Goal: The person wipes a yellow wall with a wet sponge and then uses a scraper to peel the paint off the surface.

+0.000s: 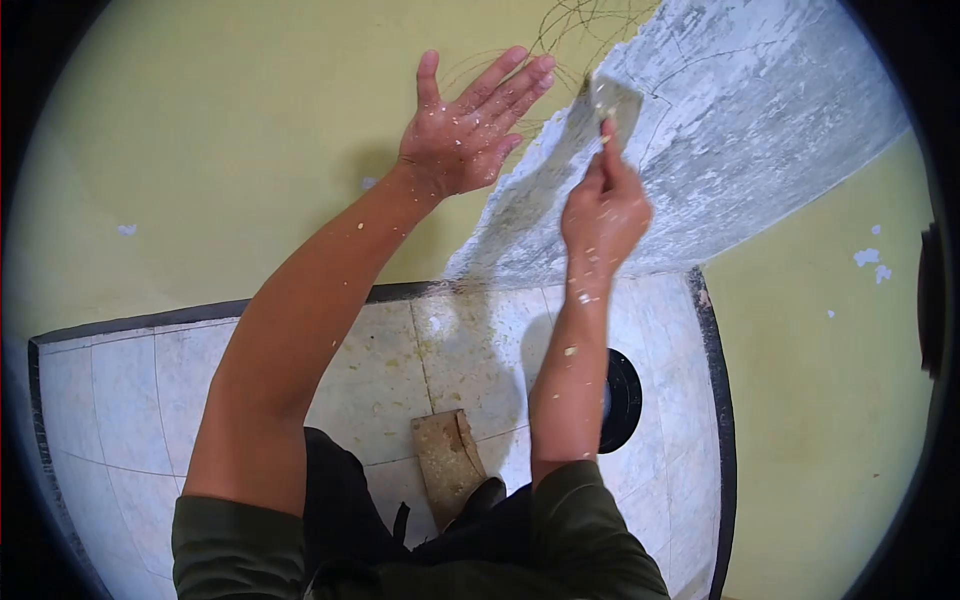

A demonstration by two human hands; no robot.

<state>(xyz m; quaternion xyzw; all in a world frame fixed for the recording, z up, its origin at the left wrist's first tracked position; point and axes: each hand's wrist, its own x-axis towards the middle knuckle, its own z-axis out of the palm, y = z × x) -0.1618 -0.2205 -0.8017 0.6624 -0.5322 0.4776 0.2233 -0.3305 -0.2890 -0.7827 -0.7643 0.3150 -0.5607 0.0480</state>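
My right hand (606, 205) is closed round the handle of a flat metal scraper (615, 103), its index finger stretched along the tool. The scraper's blade lies against the wall at the ragged edge between yellow-green paint (250, 120) and a bare grey-white patch (740, 120). To the left, my left hand (470, 125) is raised with fingers spread, near or on the painted wall; contact cannot be made out. Paint flecks dot both hands and forearms. Dark scribbled lines (590, 25) show on the paint near the blade.
Pale floor tiles (120, 400) below carry scattered paint chips. A brown, worn board (447, 455) lies near my legs. A round black object (622, 400) sits partly behind my right forearm. Dark skirting (715, 370) borders the floor, and another painted wall (800, 400) stands at right.
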